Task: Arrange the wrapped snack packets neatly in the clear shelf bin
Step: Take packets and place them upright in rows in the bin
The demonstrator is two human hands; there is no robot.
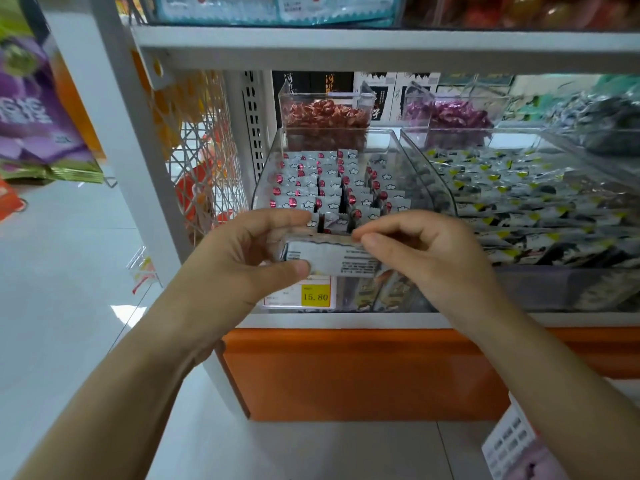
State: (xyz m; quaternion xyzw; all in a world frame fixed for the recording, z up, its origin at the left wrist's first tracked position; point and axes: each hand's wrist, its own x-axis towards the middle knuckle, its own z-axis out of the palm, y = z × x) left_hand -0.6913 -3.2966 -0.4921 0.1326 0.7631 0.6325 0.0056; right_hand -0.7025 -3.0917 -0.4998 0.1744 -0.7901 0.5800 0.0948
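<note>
Together the left hand point(242, 254) and right hand point(422, 251) pinch a flat, crinkly stack of packets point(329, 259), perhaps several, at the front edge of the clear plastic bin point(265, 168), where glossy upright packets point(329, 183) stand in rows.

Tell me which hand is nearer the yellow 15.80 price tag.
Left. The left hand has its thumb just above the yellow price tag; the right hand is up and off to the tag's right.
</note>
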